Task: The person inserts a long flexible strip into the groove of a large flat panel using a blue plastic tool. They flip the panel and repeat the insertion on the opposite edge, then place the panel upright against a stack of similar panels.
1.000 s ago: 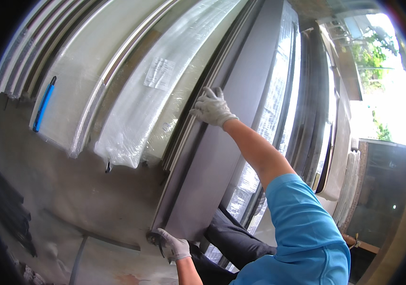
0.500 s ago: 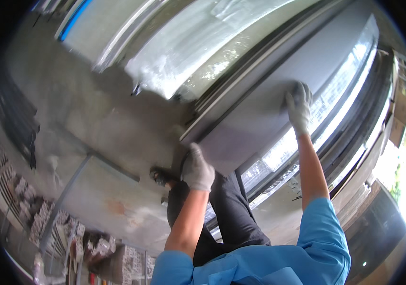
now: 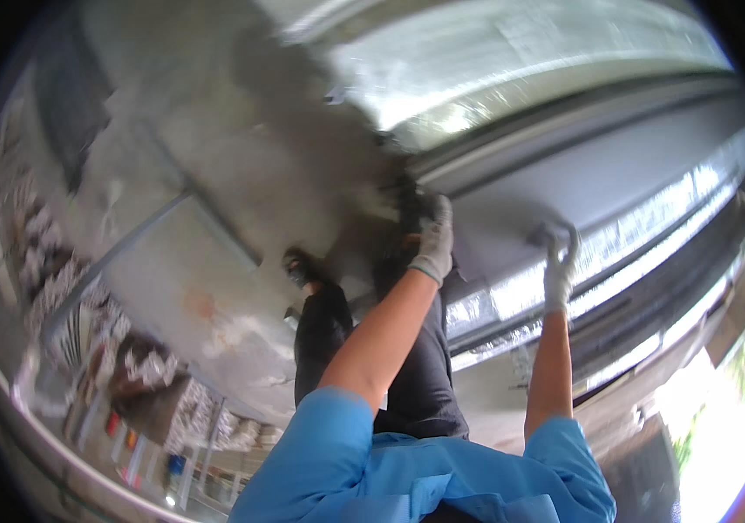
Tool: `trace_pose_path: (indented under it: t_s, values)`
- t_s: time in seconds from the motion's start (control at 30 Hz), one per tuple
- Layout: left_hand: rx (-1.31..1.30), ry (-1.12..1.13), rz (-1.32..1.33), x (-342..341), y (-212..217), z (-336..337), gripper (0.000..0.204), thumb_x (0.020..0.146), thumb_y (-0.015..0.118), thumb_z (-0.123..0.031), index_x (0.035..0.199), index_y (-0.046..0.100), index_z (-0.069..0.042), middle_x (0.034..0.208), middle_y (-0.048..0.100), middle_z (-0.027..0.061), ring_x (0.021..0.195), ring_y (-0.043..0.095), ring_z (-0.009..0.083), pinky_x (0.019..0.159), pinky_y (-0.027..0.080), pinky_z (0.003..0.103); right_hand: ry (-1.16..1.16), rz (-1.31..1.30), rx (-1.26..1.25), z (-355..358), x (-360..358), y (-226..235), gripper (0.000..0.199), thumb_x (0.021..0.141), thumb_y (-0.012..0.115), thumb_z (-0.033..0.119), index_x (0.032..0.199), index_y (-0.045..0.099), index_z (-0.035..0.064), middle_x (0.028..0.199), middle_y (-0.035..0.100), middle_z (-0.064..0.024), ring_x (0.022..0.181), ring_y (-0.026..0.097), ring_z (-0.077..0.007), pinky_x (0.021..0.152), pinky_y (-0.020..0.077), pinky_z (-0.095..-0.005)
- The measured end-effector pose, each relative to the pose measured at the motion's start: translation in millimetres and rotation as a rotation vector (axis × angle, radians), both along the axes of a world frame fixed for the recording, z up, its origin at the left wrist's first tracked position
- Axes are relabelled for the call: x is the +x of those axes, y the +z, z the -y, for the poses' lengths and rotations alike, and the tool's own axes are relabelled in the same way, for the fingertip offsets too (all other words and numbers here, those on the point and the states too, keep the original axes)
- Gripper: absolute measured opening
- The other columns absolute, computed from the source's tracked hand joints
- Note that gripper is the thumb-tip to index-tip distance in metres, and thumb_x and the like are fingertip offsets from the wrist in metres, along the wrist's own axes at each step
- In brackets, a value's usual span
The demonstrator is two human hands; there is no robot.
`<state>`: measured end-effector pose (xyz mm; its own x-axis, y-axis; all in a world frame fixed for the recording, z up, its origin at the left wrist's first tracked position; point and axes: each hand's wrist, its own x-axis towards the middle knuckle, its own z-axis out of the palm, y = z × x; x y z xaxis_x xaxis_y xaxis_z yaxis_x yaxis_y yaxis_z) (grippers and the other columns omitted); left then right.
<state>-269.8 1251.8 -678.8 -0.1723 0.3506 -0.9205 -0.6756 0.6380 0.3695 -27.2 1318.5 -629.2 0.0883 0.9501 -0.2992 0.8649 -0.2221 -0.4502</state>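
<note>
A large flat grey panel [image 3: 599, 174] stands on edge among other leaning sheets, blurred by motion. My left hand [image 3: 432, 237], in a pale work glove, grips the panel's near end corner. My right hand [image 3: 558, 268], gloved too, curls its fingers over the panel's edge a short way to the right. Both forearms reach up from blue sleeves [image 3: 407, 471]. My dark trousers [image 3: 416, 375] and one dark shoe [image 3: 296, 266] show beneath the panel's end.
Plastic-wrapped panels [image 3: 494, 61] lean behind the grey one, and more framed sheets [image 3: 651, 288] lie in front of it. A thin metal bar [image 3: 119, 261] lies on the concrete floor [image 3: 241, 174]. Stacked materials [image 3: 50, 288] line the left side.
The view has swung round. My hands have come closer together at the panel's end, the left one moving up to its corner and the right one sliding along the edge toward it.
</note>
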Motion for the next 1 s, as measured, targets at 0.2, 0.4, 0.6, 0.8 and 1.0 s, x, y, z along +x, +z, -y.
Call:
trace_pose_path:
  t_s: [0.2,0.4,0.6,0.8,1.0]
  values:
    - [-0.017,-0.694,-0.276,-92.4,68.2,66.0,0.088,0.090,0.061,-0.068,0.141,0.055,0.004,0.141,0.057,0.0287,0.136,0.052,0.0410,0.114,0.040,0.041,-0.013,-0.296,-0.357,19.9,10.7,39.8,0.047,0.105,0.061,0.028,0.145,0.054,0.0032,0.144,0.059,-0.0165,0.136,0.053,-0.0303,0.113,0.0409,-0.0412]
    - [0.035,-0.754,-0.694,-213.0,171.9,193.3,0.030,0.104,0.057,-0.030,0.123,0.069,-0.009,0.113,0.071,0.0108,0.103,0.070,0.0312,0.086,0.056,0.042,0.465,-0.167,-0.708,-4.4,-54.1,79.9,0.034,0.099,0.068,0.034,0.111,0.072,0.0021,0.093,0.075,-0.0077,0.083,0.069,-0.0166,0.071,0.0536,-0.0330]
    - [0.061,-0.198,-1.189,-304.8,324.1,313.2,0.036,0.095,0.070,-0.027,0.124,0.067,-0.006,0.113,0.071,0.0142,0.103,0.068,0.0356,0.088,0.054,0.045,1.112,-0.114,-0.285,-47.6,-284.9,161.4,0.028,0.097,0.067,0.031,0.115,0.073,0.0106,0.106,0.076,-0.0167,0.092,0.073,-0.0313,0.082,0.0544,-0.0424]
    - [-0.068,0.162,-1.472,-346.3,471.8,469.5,0.039,0.092,0.070,-0.023,0.126,0.064,-0.005,0.117,0.068,0.0189,0.109,0.063,0.0411,0.095,0.050,0.048,1.381,-0.425,-0.200,27.0,-577.0,281.4,0.039,0.101,0.062,0.023,0.133,0.064,0.0005,0.128,0.069,-0.0104,0.113,0.065,-0.0227,0.101,0.0499,-0.0359]
    - [-0.288,0.507,-1.380,-295.6,452.6,611.5,0.032,0.098,0.062,-0.021,0.125,0.067,-0.004,0.129,0.067,0.0156,0.118,0.063,0.0361,0.106,0.048,0.044,1.813,-0.771,-0.075,257.2,-760.3,431.7,0.037,0.105,0.057,0.019,0.134,0.062,-0.0050,0.128,0.068,-0.0119,0.114,0.065,-0.0204,0.099,0.0506,-0.0314]
